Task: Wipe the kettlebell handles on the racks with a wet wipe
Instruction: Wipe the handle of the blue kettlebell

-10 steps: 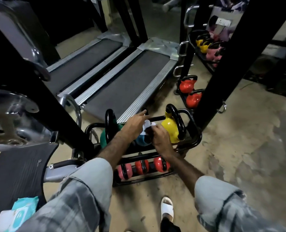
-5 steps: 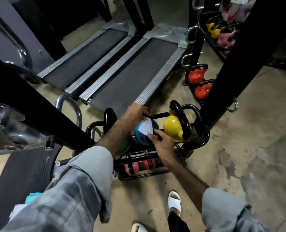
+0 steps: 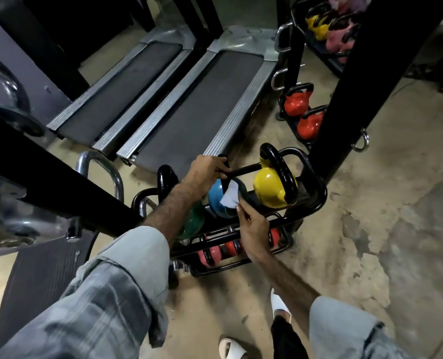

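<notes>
On a worn concrete gym floor (image 3: 370, 216) beside two treadmills (image 3: 189, 112), a low black rack (image 3: 316, 195) holds the kettlebells. The left hand (image 3: 204, 172) curls round the blue kettlebell's handle (image 3: 242, 193) while the right hand's (image 3: 254, 226) fingers (image 3: 241, 212) pinch the wet wipe (image 3: 229, 196) against it. I judge the work midway: the yellow kettlebell (image 3: 269, 187) beside the blue one, and the red ones (image 3: 303, 115) on the rack beyond, likely remain.

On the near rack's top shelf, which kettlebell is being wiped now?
The blue kettlebell, in the middle between the green and yellow ones: the wet wipe lies against its handle, pinched by the right hand.
</notes>
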